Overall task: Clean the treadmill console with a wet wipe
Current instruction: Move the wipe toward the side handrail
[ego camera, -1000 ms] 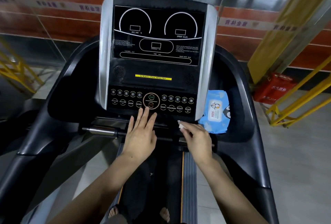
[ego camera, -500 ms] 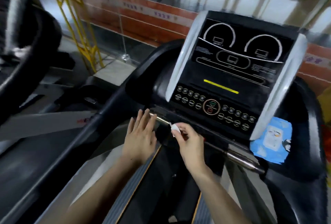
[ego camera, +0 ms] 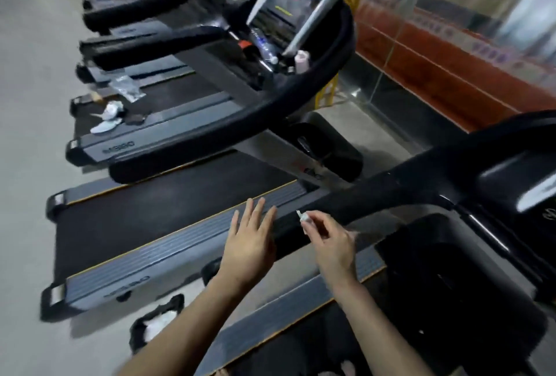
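My right hand pinches a small crumpled white wet wipe between thumb and fingertips, just in front of the black handrail of my treadmill. My left hand hovers flat beside it, fingers spread, holding nothing. The console I was at is almost out of view; only a dark corner shows at the right edge. Another treadmill's console stands farther off at the top, with a bottle and a pink roll on its tray.
A row of treadmills runs off to the left. The neighbouring belt lies just beyond my hands. White rubbish and a plastic bag lie on the second treadmill's deck. A black bag with white contents sits on the floor. A glass wall is on the right.
The view has swung sharply left, away from my console and the blue wipe pack, to the neighbouring treadmills. My hands keep the same pose, the right one still pinching the wipe.
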